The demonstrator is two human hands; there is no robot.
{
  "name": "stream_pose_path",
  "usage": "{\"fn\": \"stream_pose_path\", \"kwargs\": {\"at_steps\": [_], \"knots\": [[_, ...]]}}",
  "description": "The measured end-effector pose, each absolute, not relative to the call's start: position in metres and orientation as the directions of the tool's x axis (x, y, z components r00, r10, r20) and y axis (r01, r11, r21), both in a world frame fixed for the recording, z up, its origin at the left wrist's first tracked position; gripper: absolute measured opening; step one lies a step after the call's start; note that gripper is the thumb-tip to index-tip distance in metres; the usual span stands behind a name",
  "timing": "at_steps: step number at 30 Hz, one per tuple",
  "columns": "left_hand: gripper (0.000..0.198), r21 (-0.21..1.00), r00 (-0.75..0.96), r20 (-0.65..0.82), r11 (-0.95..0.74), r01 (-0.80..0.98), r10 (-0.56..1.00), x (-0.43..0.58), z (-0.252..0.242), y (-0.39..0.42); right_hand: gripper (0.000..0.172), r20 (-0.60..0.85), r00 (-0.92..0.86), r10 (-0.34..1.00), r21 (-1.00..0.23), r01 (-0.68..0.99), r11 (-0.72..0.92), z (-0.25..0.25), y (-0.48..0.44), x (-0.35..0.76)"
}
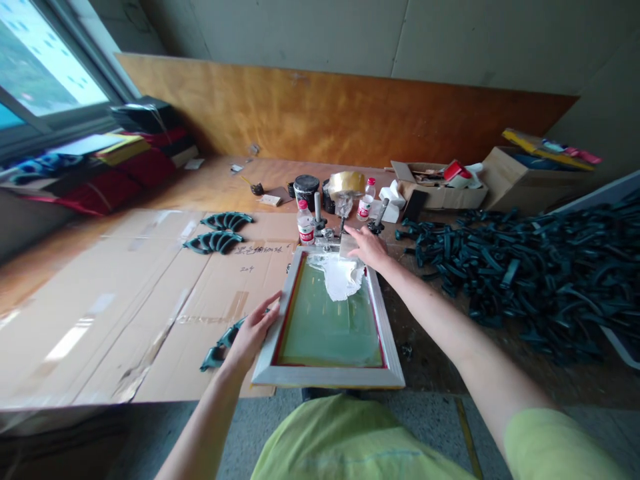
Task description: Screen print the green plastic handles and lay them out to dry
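Note:
A screen-printing frame (pixel 333 377) with a green mesh (pixel 325 333) lies in front of me. White ink (pixel 344 279) is spread over the mesh's far part. At the frame's far end, my right hand (pixel 369 248) grips a pale, translucent scraper (pixel 346 248), partly covered by the fingers. My left hand (pixel 259 323) rests against the frame's left rail with its fingers stretched out. Beside that hand, dark green curved plastic parts (pixel 214 358) lie on the cardboard, partly hidden by it. A metal clamp (pixel 327 241) sits at the frame's far edge.
Flat cardboard (pixel 150 300) covers the table's left side, bearing two rows of green parts (pixel 215 241). A large heap of similar parts (pixel 530 280) fills the right. Behind the frame stand bottles (pixel 305 223), a black tub (pixel 307 187) and a tape roll (pixel 347 181). Open cartons (pixel 450 196) stand farther right.

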State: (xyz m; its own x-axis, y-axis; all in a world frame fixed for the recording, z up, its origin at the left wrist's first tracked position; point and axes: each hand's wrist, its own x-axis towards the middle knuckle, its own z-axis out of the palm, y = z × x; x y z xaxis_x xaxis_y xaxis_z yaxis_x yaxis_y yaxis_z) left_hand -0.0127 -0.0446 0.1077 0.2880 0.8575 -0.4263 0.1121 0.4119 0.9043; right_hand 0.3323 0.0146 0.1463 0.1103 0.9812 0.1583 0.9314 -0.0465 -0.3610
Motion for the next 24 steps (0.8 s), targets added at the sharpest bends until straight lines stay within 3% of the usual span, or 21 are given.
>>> {"fn": "stream_pose_path", "kwargs": {"at_steps": [4, 8, 10, 14, 17, 19, 21, 24], "knots": [[0.063, 0.966, 0.276, -0.252, 0.256, 0.022, 0.927, 0.002, 0.15, -0.019, 0.047, 0.348, 0.295, 0.89, -0.397, 0.906, -0.145, 0.14, -0.001, 0.378], [0.056, 0.987, 0.214, -0.005, 0.04, -0.158, 0.977, 0.033, 0.19, 0.016, 0.022, 0.135, 0.395, 0.909, -0.481, 0.828, -0.288, 0.09, -0.041, 0.394], [0.053, 0.987, 0.204, 0.033, 0.001, -0.164, 0.978, 0.046, 0.206, 0.032, 0.025, 0.06, 0.289, 0.955, -0.505, 0.834, -0.221, 0.062, -0.058, 0.38], [0.051, 0.98, 0.122, 0.054, -0.029, -0.196, 0.991, 0.055, 0.201, 0.038, 0.047, 0.062, 0.047, 0.997, -0.458, 0.889, -0.013, 0.041, -0.074, 0.342], [0.058, 0.986, 0.158, -0.084, 0.105, -0.13, 0.984, 0.057, 0.161, 0.007, 0.023, 0.071, 0.015, 0.997, -0.418, 0.908, 0.016, 0.056, -0.08, 0.321], [0.063, 0.925, 0.338, -0.363, 0.379, 0.018, 0.869, 0.06, 0.127, -0.028, 0.013, 0.13, 0.006, 0.991, -0.399, 0.916, 0.047, 0.07, -0.092, 0.301], [0.061, 0.798, 0.444, -0.567, 0.596, 0.087, 0.694, 0.065, 0.095, -0.063, 0.011, 0.214, -0.093, 0.972, -0.352, 0.921, 0.166, 0.078, -0.108, 0.274], [0.043, 0.7, 0.397, -0.646, 0.714, -0.034, 0.652, 0.061, 0.064, -0.098, 0.018, 0.259, -0.401, 0.879, -0.279, 0.84, 0.465, 0.074, -0.128, 0.246]]}}
